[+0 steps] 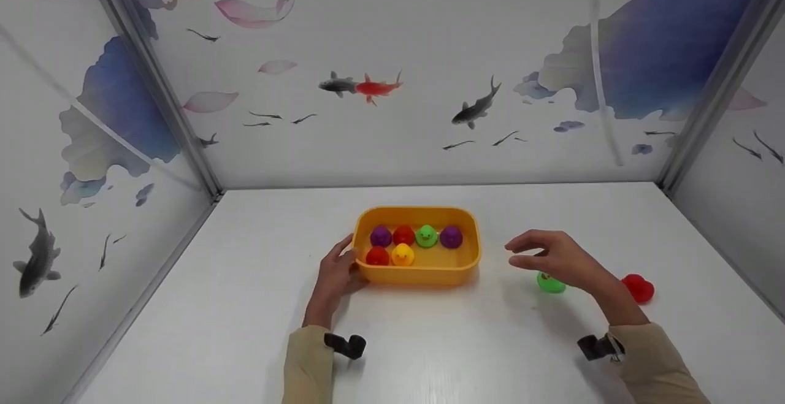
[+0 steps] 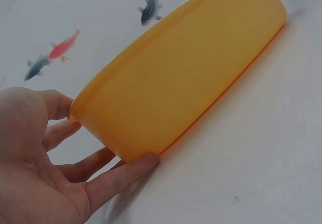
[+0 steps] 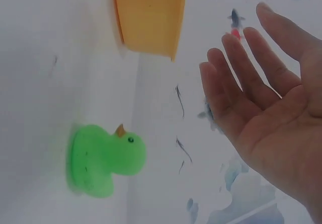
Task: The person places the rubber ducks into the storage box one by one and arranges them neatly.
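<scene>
A yellow-orange tub stands mid-table and holds several toy ducks: purple, red, green and purple at the back, red and yellow in front. My left hand rests against the tub's left end. In the left wrist view its fingers lie fairly straight along the tub wall. My right hand hovers with straight fingers and holds nothing, just above a loose green duck. That green duck sits on the table below my palm.
A red duck lies on the white table right of my right forearm. Printed panels with fish wall in the table at the back and on both sides. The tub's corner shows beyond the green duck.
</scene>
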{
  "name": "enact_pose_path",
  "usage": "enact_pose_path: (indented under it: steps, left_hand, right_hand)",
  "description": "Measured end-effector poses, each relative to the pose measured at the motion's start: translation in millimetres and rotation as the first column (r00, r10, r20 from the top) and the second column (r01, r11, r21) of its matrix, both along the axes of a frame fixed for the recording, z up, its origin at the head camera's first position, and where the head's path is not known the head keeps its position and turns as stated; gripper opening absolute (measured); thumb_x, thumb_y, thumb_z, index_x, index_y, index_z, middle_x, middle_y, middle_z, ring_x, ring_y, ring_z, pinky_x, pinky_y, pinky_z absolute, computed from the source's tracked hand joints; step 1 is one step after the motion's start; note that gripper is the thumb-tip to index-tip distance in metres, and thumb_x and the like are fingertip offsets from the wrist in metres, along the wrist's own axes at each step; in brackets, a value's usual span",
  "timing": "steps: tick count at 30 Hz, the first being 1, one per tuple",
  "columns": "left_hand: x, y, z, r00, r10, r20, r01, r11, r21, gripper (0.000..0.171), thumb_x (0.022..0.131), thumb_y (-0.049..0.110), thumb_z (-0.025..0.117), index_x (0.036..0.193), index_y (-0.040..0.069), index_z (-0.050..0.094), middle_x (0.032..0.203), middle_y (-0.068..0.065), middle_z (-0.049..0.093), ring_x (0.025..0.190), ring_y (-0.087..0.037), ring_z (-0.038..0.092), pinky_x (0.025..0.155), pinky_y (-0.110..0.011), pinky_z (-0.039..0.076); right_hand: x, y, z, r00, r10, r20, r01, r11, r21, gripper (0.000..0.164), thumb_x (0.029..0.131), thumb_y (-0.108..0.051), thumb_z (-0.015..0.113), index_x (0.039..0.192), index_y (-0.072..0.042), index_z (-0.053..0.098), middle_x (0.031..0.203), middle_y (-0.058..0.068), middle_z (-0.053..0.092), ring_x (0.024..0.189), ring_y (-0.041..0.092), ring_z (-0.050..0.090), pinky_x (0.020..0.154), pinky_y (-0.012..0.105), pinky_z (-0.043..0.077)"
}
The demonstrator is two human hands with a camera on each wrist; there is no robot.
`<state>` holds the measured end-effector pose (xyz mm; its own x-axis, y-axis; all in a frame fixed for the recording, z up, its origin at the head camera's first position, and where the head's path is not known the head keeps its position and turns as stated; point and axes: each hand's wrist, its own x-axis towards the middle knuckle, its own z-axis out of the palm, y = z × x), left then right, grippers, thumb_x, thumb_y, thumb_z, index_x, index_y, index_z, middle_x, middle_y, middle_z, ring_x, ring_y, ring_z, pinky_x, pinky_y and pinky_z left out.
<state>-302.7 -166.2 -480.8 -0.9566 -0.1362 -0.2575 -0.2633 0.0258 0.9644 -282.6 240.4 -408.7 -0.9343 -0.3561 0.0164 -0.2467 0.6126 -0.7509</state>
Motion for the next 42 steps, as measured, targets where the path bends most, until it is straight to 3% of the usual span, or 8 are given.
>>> enact_pose_path:
  steps: [6, 15, 18, 24, 31, 34, 42]
  left_hand:
    - [1.1, -0.1, 1.3, 1.0, 0.008, 0.01, -0.008, 1.0, 0.004, 0.05, 0.104, 0.029, 0.049, 0.153, 0.028, 0.041, 0.148, -0.015, 0.054, 0.114, -0.025, 0.064, 0.088, -0.037, 0.062]
    - [-0.6, -0.8, 1.1, 1.0, 0.0, 0.002, 0.0, 1.0, 0.013, 0.051, 0.104, 0.028, 0.049, 0.154, 0.027, 0.04, 0.148, -0.016, 0.054, 0.115, -0.025, 0.064, 0.09, -0.038, 0.061]
    - [-0.2, -1.5, 1.3, 1.0, 0.007, 0.002, -0.007, 1.0, 0.01, 0.051, 0.104, 0.029, 0.05, 0.154, 0.027, 0.04, 0.146, -0.016, 0.056, 0.108, -0.023, 0.067, 0.088, -0.038, 0.062]
    - [-0.5, -0.4, 0.8, 1.0, 0.002, 0.01, -0.002, 1.0, 0.001, 0.051, 0.104, 0.03, 0.049, 0.154, 0.027, 0.04, 0.146, -0.015, 0.057, 0.098, -0.02, 0.069, 0.084, -0.035, 0.063]
    - [-1.3, 0.2, 0.0, 1.0, 0.002, 0.021, -0.002, 1.0, -0.01, 0.051, 0.104, 0.029, 0.048, 0.154, 0.028, 0.039, 0.148, -0.014, 0.054, 0.111, -0.023, 0.067, 0.089, -0.036, 0.061]
    - [-1.6, 0.1, 0.5, 1.0, 0.004, 0.024, -0.004, 1.0, -0.006, 0.052, 0.104, 0.028, 0.049, 0.155, 0.028, 0.039, 0.147, -0.013, 0.055, 0.109, -0.023, 0.067, 0.089, -0.035, 0.061]
    - [-0.6, 1.4, 0.7, 1.0, -0.001, 0.024, 0.0, 1.0, 0.012, 0.051, 0.104, 0.03, 0.049, 0.154, 0.029, 0.039, 0.148, -0.013, 0.055, 0.107, -0.022, 0.068, 0.088, -0.035, 0.061]
  right_hand:
    - [-3.6, 24.5, -6.0, 0.998, -0.049, 0.035, 0.049, 0.999, 0.004, 0.042, 0.089, -0.042, 0.073, 0.12, -0.014, 0.069, 0.13, 0.013, 0.066, 0.117, 0.032, 0.062, 0.087, 0.024, 0.059]
    - [-7.5, 55.3, -18.2, 1.0, -0.013, 0.003, 0.013, 1.0, 0.006, 0.05, 0.091, -0.037, 0.072, 0.13, -0.008, 0.064, 0.137, 0.018, 0.062, 0.124, 0.041, 0.06, 0.086, 0.015, 0.051]
    - [-9.6, 62.2, -22.0, 1.0, -0.019, 0.019, 0.018, 1.0, 0.011, 0.053, 0.09, -0.039, 0.072, 0.132, -0.008, 0.063, 0.14, 0.016, 0.059, 0.13, 0.041, 0.055, 0.089, 0.017, 0.052]
    - [-10.7, 73.9, -31.3, 0.995, -0.032, 0.092, 0.03, 0.999, 0.019, 0.055, 0.089, -0.042, 0.073, 0.133, -0.011, 0.063, 0.146, 0.013, 0.055, 0.135, 0.039, 0.05, 0.098, 0.033, 0.05]
    - [-13.0, 79.6, -41.7, 0.995, -0.014, 0.097, 0.011, 0.999, 0.032, 0.055, 0.089, -0.038, 0.073, 0.135, -0.009, 0.061, 0.144, 0.016, 0.057, 0.136, 0.041, 0.049, 0.103, 0.046, 0.051]
    - [-13.7, 80.6, -43.9, 0.994, -0.005, 0.105, 0.002, 1.0, 0.028, 0.056, 0.09, -0.036, 0.073, 0.136, -0.007, 0.059, 0.143, 0.018, 0.057, 0.134, 0.042, 0.051, 0.103, 0.047, 0.052]
    - [-13.1, 79.1, -47.1, 0.987, 0.016, 0.16, -0.023, 0.999, 0.044, 0.055, 0.089, -0.035, 0.074, 0.135, -0.008, 0.059, 0.142, 0.019, 0.056, 0.134, 0.043, 0.05, 0.097, 0.032, 0.05]
